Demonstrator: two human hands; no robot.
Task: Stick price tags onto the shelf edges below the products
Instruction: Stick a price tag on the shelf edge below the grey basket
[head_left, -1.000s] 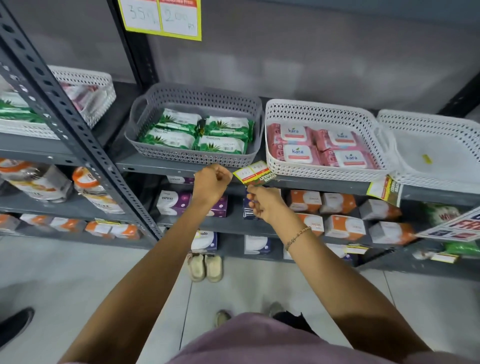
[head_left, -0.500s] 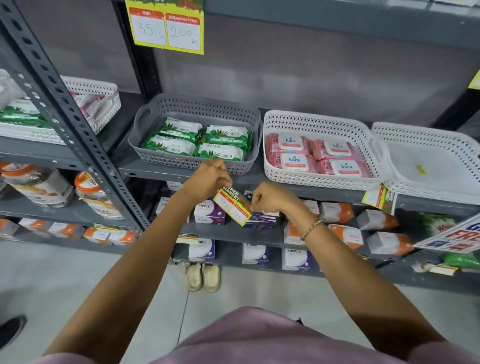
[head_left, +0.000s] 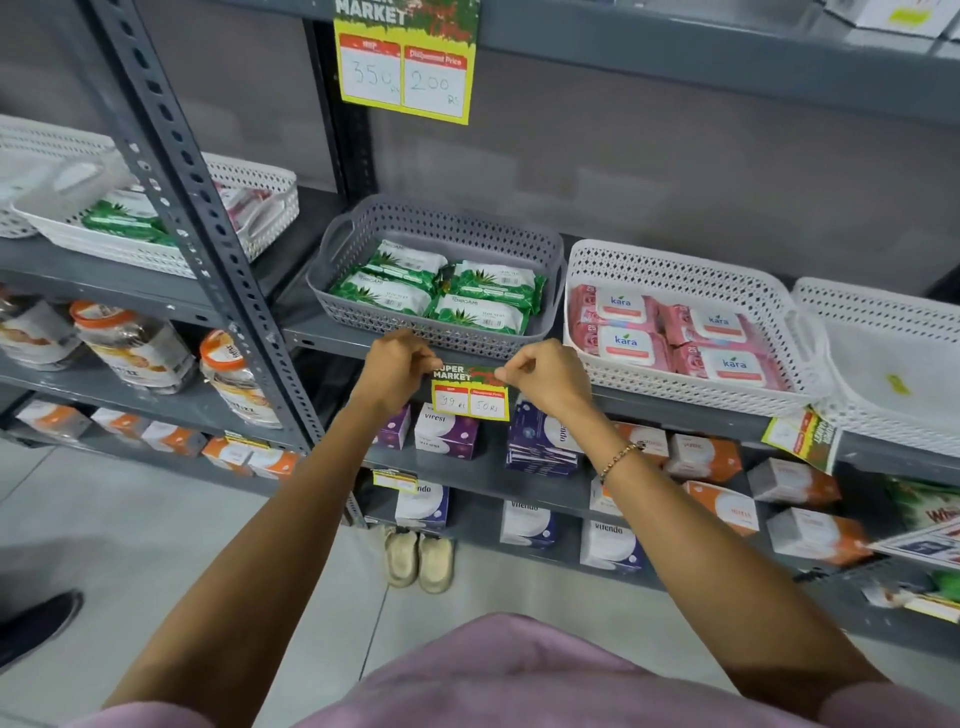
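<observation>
Head view: left hand (head_left: 397, 366) and right hand (head_left: 540, 376) each pinched a top corner of the price tag (head_left: 470, 397) against the shelf edge (head_left: 332, 340) under the grey basket (head_left: 441, 244); uneven pressing risked a crooked stick.

Yellow-bordered price tag (head_left: 470, 393), upright and level against the grey shelf edge (head_left: 332, 340) below the wipes basket; handwritten prices apparently 99 and 50.
</observation>
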